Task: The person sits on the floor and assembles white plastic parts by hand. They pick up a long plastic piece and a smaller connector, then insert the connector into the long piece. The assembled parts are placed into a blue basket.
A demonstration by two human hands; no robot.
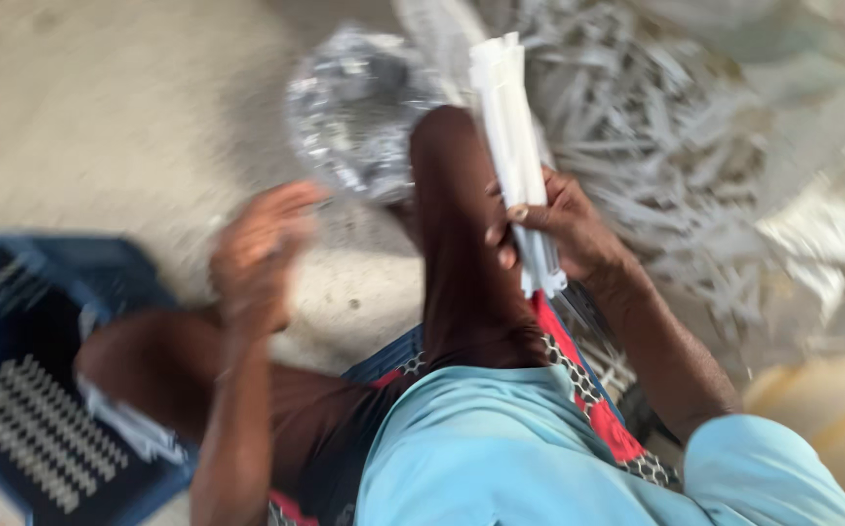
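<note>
My right hand (561,226) grips a bundle of long white plastic strips (512,146), held upright beside my raised knee (452,195). My left hand (259,248) is blurred, hanging in the air with loosely curled fingers and nothing visible in it, just left of a crumpled clear plastic bag (359,112). I sit on the floor in a light blue shirt.
A blue plastic crate (13,292) holding rows of white pieces stands at the lower left. A large heap of loose white strips (666,136) lies at the upper right, on a pale sack (822,244). Bare concrete floor (101,117) stretches to the upper left.
</note>
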